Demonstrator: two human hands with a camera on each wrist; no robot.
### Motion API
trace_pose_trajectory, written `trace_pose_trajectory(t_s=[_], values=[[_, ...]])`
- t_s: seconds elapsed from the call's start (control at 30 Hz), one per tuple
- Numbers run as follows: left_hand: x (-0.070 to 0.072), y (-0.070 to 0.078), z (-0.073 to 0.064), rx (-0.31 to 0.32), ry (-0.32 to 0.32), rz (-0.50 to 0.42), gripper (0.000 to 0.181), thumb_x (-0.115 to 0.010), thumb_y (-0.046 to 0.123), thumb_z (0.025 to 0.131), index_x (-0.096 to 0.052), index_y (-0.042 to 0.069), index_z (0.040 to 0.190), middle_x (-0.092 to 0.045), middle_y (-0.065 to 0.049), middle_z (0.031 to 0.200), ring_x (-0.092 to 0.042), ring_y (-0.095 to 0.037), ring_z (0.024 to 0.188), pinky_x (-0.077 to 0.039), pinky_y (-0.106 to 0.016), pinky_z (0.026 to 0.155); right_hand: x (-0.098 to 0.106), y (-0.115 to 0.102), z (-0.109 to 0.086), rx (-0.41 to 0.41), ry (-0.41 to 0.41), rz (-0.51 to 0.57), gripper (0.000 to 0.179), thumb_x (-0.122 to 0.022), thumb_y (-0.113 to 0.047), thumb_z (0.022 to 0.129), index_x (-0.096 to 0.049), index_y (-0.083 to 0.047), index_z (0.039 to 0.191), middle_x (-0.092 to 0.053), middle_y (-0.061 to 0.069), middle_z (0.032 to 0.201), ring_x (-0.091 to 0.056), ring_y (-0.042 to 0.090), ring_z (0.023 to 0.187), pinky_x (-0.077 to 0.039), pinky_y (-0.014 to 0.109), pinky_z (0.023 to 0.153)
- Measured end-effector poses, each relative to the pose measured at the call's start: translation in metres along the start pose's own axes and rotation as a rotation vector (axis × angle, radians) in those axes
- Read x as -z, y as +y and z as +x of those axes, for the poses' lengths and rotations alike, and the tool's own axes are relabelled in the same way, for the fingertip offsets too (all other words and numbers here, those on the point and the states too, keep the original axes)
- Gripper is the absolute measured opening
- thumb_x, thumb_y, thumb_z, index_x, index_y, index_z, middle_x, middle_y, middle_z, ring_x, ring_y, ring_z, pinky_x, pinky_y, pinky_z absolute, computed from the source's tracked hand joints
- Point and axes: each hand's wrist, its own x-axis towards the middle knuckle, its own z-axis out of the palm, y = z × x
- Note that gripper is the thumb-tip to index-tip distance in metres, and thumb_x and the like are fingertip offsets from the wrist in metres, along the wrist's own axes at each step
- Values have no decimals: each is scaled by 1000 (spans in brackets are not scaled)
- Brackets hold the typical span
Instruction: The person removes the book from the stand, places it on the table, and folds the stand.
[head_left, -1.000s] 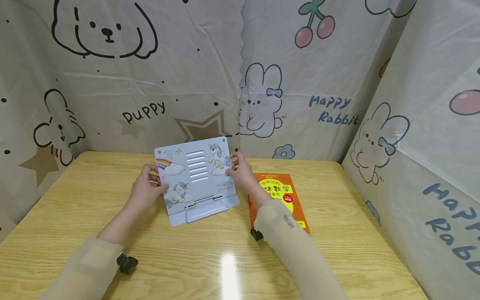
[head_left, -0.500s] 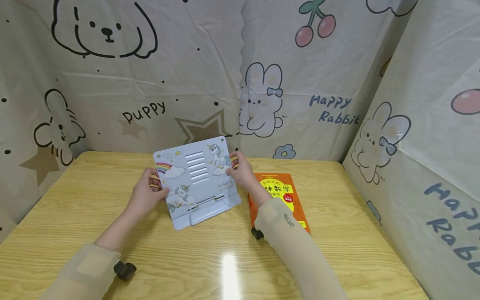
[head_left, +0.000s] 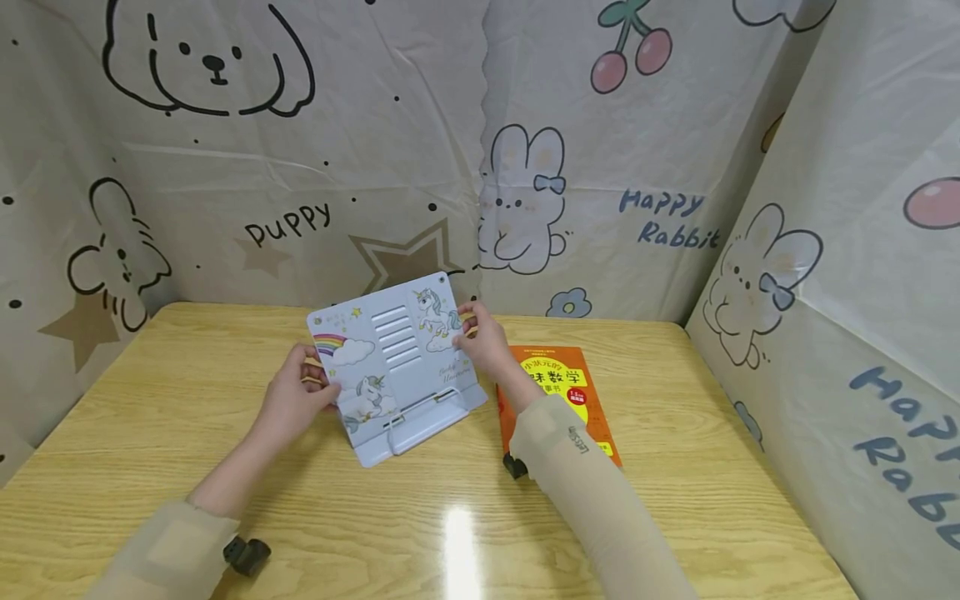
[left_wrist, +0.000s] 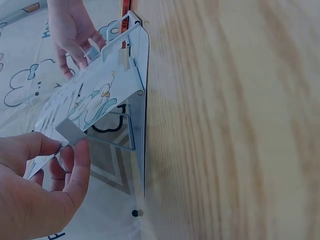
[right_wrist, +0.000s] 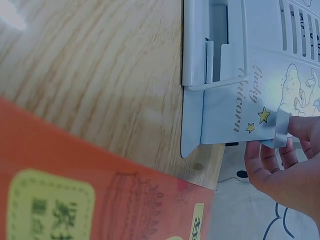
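A pale blue book stand (head_left: 397, 387) with unicorns, a rainbow and slots stands tilted back on the table, turned at an angle. My left hand (head_left: 296, 392) grips its left edge. In the left wrist view, the left thumb and fingers are at the panel's rim beside a small pale tab (left_wrist: 71, 131), and a wire leg (left_wrist: 112, 142) props the panel from behind. My right hand (head_left: 483, 342) pinches the right edge, with its thumb by another pale tab (right_wrist: 281, 127). A wire page holder (right_wrist: 245, 45) runs along the stand's front ledge.
An orange book (head_left: 596, 417) with a yellow circle lies on the wooden table (head_left: 360, 533), right of the stand and partly under the right forearm. A printed cloth (head_left: 600, 150) hangs behind the table and along its sides.
The book stand has turned slightly, its left side coming nearer to me and its lower left corner shifting right. My left hand has come nearer with it; the right hand has barely moved.
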Motion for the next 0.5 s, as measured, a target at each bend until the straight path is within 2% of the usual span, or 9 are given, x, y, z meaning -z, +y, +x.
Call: trace_pose_trajectory(t_s=[0.5], values=[[-9,4,-13,13,-4,-38,42,-61,-1,87,-35,-1,120,-51,-16,94,-57,-14,72,-59,-35,65,-1,0,1,16,-1,4,43,-63,5,85,-50,-10,122,-50,7,92,-50,21,80,-46,26,73]])
